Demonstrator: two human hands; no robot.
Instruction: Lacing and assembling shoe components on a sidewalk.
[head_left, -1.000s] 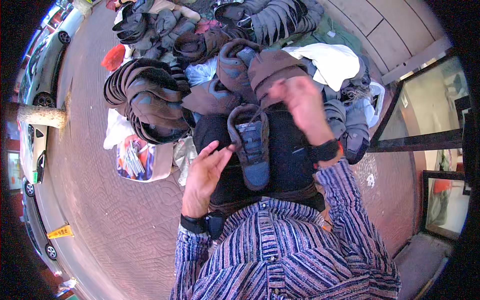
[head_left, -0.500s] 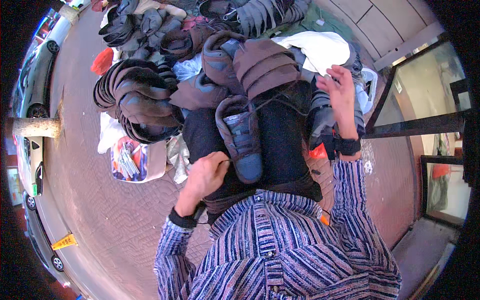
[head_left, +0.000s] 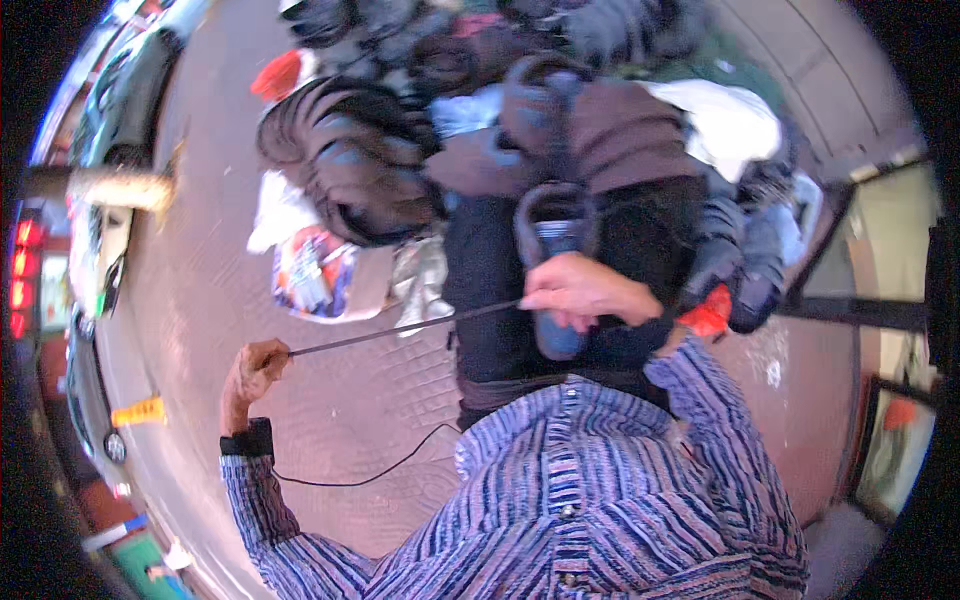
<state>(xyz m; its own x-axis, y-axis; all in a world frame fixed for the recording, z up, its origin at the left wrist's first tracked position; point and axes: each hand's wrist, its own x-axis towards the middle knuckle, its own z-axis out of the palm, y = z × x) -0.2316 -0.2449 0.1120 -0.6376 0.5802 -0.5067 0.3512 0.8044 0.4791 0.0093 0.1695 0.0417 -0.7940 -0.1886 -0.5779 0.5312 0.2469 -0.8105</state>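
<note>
A dark shoe upper (head_left: 560,342) with a blue-grey toe lies on my black-trousered lap, toe towards me. Out to the left, my left hand (head_left: 256,370) is closed on one end of a dark shoelace (head_left: 400,328). The lace runs taut across to my right hand (head_left: 590,288), whose fingers pinch it just above the upper. That hand covers the middle of the upper, so the eyelets there are hidden. Some blur softens the view.
Stacked dark uppers (head_left: 345,165) lie beyond my lap to the left, with brown uppers (head_left: 625,135) by my knees. A white cloth (head_left: 730,125) lies at the right. A bag holding slim pale items (head_left: 315,275) is on the paving. A thin black cable (head_left: 360,483) hangs by my left forearm.
My left hand has swung out left, drawing the shoelace tight. My right hand has come down from the right onto the lace over the upper. The whole view has shifted.
</note>
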